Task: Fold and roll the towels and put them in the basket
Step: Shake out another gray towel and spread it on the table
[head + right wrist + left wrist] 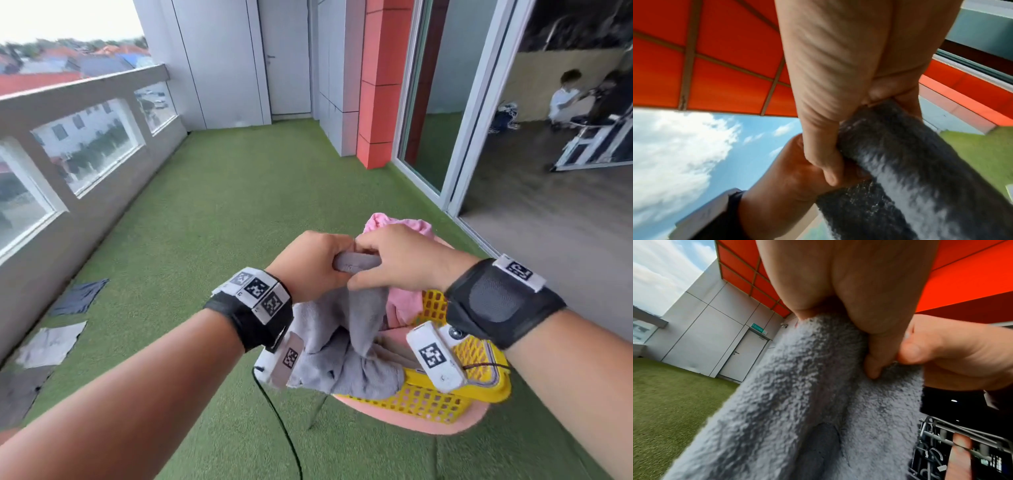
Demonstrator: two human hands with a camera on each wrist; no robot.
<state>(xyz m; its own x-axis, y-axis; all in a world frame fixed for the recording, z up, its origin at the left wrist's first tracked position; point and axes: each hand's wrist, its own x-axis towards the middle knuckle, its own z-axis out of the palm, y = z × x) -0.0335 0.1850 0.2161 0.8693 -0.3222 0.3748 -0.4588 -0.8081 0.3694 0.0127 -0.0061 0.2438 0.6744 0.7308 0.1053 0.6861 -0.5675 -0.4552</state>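
Observation:
A grey towel hangs from both my hands above the yellow basket. My left hand grips its bunched top edge, and my right hand grips the same edge right beside it, knuckles touching. The wrist views show the grey towel and the same grey towel draping down from the curled fingers. A pink towel lies heaped in the basket behind my hands. The basket stands on a pink stool.
Several flat cloths lie on the green turf at left: a dark one and a light grey one. A low parapet wall runs along the left. Sliding glass doors stand at right, with people indoors beyond.

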